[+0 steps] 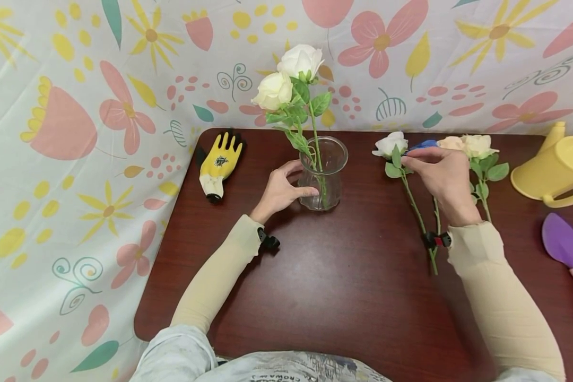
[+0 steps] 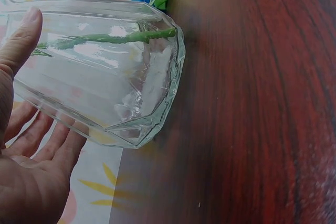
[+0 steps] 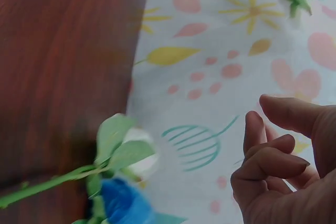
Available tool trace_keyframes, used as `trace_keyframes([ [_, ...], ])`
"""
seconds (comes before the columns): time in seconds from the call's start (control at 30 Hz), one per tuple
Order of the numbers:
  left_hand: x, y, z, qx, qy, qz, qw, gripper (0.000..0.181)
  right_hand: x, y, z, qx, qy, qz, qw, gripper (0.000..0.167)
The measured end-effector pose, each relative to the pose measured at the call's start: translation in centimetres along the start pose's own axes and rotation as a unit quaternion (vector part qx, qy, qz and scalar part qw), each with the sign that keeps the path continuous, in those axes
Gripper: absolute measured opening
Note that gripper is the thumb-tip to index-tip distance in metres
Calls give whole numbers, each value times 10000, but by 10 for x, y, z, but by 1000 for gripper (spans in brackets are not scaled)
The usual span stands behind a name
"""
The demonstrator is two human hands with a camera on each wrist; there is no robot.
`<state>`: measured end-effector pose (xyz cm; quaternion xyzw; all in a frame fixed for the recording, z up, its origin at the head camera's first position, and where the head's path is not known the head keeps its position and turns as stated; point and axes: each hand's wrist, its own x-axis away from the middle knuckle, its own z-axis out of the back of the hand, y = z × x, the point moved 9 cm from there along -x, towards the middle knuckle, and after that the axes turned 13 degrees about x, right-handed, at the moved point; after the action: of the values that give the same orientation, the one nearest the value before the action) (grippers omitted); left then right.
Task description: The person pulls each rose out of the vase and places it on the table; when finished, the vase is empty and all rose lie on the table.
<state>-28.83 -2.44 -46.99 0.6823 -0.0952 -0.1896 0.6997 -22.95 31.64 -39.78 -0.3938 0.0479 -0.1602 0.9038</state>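
Note:
My left hand [image 1: 281, 187] holds the clear glass vase [image 1: 333, 193] from its left side, the thumb in front and the fingers behind. Two white roses [image 1: 273, 91] lean left out of the vase; a green stem [image 2: 121, 39] shows through the glass in the left wrist view. My right hand [image 1: 444, 178] is above the loose flowers at the right, fingers loosely bent with nothing between them in the right wrist view. Below it lie a white rose [image 1: 390, 144], a blue rose [image 3: 123, 203] and a cream rose [image 1: 478, 146], partly hidden by the hand.
A yellow and black glove [image 1: 221, 162] lies at the back left. On the right stand a yellow watering can [image 1: 537, 172] and a purple trowel [image 1: 561, 239] with a pink handle. A flower-print cloth [image 1: 172, 63] hangs behind and left of the brown table [image 1: 324, 286].

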Motion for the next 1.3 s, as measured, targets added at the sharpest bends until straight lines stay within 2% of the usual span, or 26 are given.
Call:
trace_keyframes([
  [0.23, 0, -1, 0, -3, -8, 77, 10000, 77, 11, -37, -1, -414, 132, 251, 9987, 11],
  [0.47, 0, 0, 1, -10, -11, 70, 10000, 78, 19, -72, -9, -544, 51, 594, 9967, 26],
  [0.7, -1, -3, 1, 21, 15, 170, 9999, 78, 21, -104, -21, -668, 109, 952, 9932, 26],
  [0.83, -1, -4, 0, 58, 30, 197, 9998, 78, 21, -122, -31, -450, 72, 1222, 9915, 30],
  [1.03, -1, -4, 0, 13, 0, 230, 9997, 78, 20, -141, -51, -200, -113, 1480, 9887, 26],
  [1.3, 0, -4, 1, 48, -30, 185, 9998, 78, 16, -162, -71, 209, -438, 1623, 9855, 26],
])
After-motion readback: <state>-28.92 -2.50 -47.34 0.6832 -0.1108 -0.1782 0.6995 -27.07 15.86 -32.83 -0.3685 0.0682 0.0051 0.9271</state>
